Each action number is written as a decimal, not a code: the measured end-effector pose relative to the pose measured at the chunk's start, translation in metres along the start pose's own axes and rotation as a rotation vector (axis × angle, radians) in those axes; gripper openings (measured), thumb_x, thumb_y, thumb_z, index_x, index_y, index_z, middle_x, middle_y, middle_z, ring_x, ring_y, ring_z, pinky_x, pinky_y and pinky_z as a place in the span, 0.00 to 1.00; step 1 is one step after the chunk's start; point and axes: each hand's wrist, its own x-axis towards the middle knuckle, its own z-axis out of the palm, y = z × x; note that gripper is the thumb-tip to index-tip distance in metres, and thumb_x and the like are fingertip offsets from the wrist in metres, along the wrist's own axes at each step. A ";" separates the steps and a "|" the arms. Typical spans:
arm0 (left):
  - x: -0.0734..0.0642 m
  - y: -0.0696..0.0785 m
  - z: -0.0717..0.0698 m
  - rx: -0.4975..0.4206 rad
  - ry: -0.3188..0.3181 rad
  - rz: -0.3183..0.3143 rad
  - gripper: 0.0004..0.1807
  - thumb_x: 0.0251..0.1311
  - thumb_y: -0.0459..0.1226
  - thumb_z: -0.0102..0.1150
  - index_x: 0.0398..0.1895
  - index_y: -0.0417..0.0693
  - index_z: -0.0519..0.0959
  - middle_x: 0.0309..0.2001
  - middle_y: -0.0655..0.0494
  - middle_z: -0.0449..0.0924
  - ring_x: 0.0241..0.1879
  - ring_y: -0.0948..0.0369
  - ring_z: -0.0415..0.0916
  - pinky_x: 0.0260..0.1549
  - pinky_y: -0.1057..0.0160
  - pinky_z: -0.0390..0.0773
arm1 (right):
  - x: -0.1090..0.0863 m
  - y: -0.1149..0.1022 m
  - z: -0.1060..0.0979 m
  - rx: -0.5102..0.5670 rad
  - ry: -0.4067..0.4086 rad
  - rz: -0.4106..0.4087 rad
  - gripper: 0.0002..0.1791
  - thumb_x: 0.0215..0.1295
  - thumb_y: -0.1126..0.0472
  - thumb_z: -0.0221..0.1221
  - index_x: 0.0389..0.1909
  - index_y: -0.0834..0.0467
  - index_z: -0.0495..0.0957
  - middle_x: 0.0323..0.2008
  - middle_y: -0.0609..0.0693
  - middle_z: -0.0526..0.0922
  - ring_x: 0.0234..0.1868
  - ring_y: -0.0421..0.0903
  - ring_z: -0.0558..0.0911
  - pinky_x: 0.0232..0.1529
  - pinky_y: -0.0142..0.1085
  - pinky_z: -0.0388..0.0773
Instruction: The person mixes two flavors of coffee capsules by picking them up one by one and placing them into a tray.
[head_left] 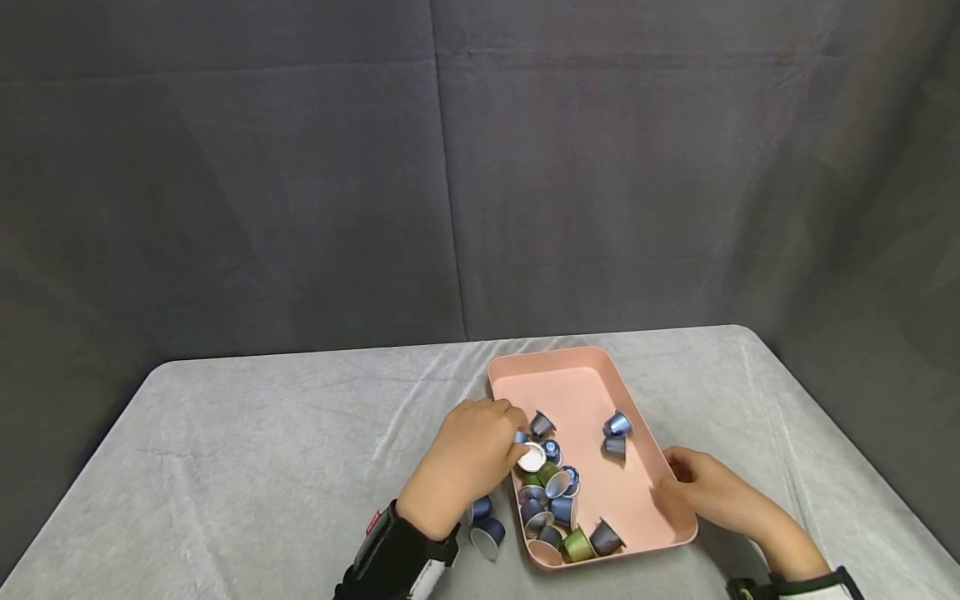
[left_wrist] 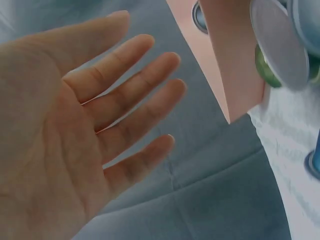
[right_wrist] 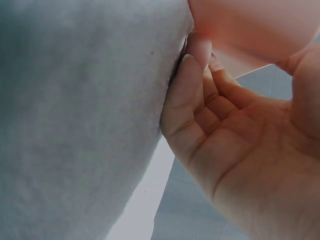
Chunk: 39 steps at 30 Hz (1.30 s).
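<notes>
A pink tray lies on the cloth-covered table and holds several coffee capsules, most of them heaped along its left side. My left hand is over the tray's left rim, beside a capsule with a white lid. In the left wrist view, the fingers are spread and loosely straight, with nothing in the palm. At the tray's right wall, my right hand grips the edge. The right wrist view shows its fingers curled under the pink rim, thumb toward the wall.
Two capsules, one blue and one grey-blue, lie apart near the tray's right wall. Outside the tray at lower left are two dark blue capsules, one nearer the front. A grey curtain hangs behind the table.
</notes>
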 end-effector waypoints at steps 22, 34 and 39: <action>-0.017 -0.035 -0.016 -0.201 -0.225 -0.320 0.09 0.49 0.39 0.67 0.33 0.45 0.81 0.33 0.57 0.81 0.30 0.59 0.76 0.31 0.59 0.74 | 0.000 0.000 -0.001 0.003 -0.005 0.035 0.16 0.60 0.64 0.53 0.45 0.71 0.73 0.34 0.54 0.79 0.35 0.47 0.76 0.33 0.34 0.73; -0.023 -0.047 -0.008 -0.414 -0.444 -0.432 0.16 0.33 0.31 0.73 0.27 0.45 0.76 0.25 0.59 0.72 0.23 0.60 0.67 0.22 0.63 0.69 | 0.001 0.002 0.000 0.001 -0.004 0.027 0.16 0.60 0.65 0.53 0.45 0.72 0.72 0.34 0.54 0.79 0.35 0.47 0.76 0.33 0.34 0.73; -0.024 -0.049 -0.002 -0.420 -0.469 -0.455 0.20 0.29 0.31 0.75 0.27 0.46 0.74 0.25 0.59 0.71 0.24 0.60 0.67 0.23 0.63 0.69 | 0.001 0.002 0.000 -0.002 -0.003 0.039 0.16 0.60 0.65 0.53 0.45 0.72 0.72 0.34 0.54 0.79 0.36 0.47 0.76 0.34 0.34 0.74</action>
